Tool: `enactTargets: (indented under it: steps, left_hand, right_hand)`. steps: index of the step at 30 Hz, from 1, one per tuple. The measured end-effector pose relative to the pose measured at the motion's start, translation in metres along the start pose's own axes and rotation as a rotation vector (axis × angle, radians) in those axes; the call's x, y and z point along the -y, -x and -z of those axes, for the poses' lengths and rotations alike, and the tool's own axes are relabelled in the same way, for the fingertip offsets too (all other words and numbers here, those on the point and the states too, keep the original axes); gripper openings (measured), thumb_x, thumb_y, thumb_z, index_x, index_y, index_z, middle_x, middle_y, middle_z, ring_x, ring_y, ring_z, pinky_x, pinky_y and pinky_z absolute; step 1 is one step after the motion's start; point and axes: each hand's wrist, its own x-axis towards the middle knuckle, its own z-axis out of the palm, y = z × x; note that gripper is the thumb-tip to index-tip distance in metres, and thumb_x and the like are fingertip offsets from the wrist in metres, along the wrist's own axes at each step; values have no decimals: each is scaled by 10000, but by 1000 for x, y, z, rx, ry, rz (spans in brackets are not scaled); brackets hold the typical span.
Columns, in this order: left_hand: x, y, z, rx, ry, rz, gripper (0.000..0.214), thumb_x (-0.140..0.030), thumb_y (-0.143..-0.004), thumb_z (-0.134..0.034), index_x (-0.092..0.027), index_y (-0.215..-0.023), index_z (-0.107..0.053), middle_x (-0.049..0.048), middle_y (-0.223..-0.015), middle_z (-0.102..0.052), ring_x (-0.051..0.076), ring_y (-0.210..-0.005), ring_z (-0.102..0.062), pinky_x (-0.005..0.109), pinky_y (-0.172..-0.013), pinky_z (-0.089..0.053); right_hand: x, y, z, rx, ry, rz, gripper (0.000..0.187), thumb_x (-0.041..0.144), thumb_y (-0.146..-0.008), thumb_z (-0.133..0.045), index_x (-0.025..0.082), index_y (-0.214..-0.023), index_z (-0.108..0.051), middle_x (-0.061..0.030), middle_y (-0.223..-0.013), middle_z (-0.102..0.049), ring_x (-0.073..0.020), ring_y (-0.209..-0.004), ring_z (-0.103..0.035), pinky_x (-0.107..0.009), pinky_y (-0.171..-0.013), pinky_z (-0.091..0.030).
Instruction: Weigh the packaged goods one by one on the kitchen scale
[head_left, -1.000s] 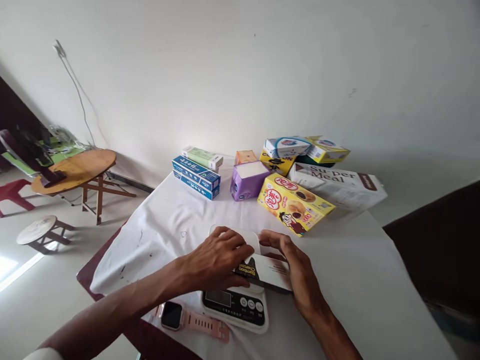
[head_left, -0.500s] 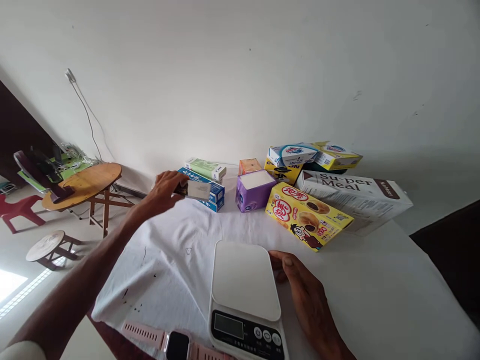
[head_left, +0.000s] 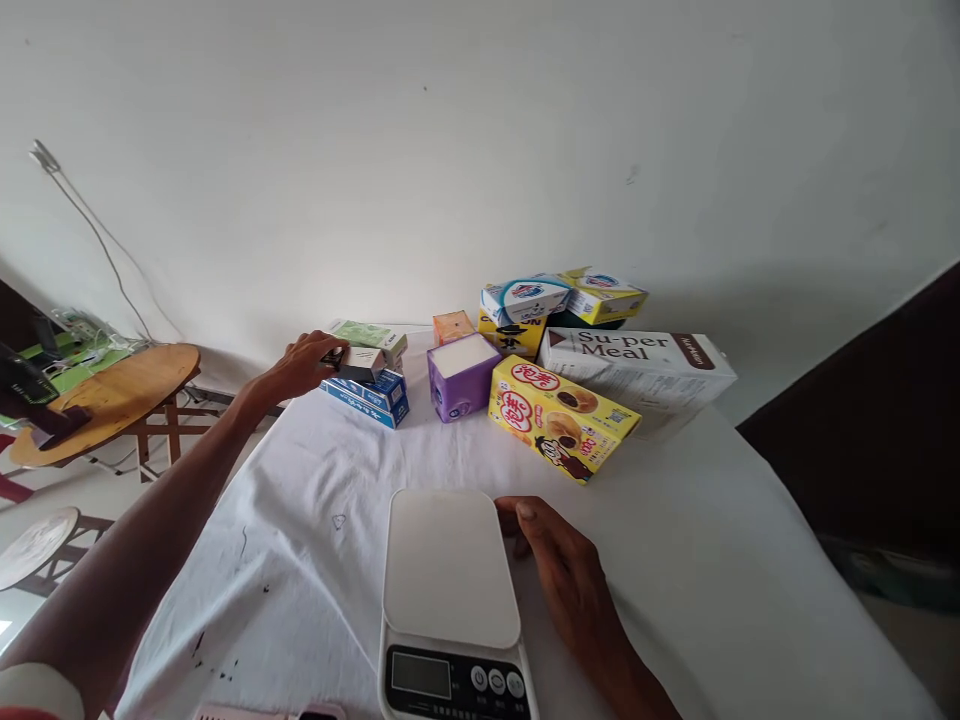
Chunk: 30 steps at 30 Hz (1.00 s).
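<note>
Black-and-white box (head_left: 363,364) gripped by left hand (head_left: 306,364), fingers closed on one end, at top of the blue boxes (head_left: 369,406). Right hand (head_left: 564,568) half open, holding nothing, fingertips at edge of scale (head_left: 450,568).

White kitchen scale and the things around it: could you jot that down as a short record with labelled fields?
Scale: on white cloth; dark display, three round buttons
Left grip: bare hand holding a dark-and-white box over the blue boxes; contact unclear
Right grip: bare hand beside the scale's right edge, no held thing visible
Beyond the scale: purple pack, yellow box, white Su-per Meal box
</note>
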Motion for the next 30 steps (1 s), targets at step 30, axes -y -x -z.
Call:
enactTargets:
  steps: [30]
  left_hand:
    - [-267, -37, -62, 24, -156, -586, 366, -134, -820, -720, -174, -1152, -571, 135, -1209, -603, 302, -1120, -538, 425, -931, -418]
  right_hand:
    - [-1, 1, -5, -76, -43, 150, 492, 594, -1037, -359, 242, -726, -506, 4, -696, -560, -167, -682, -517, -291, -653, -423]
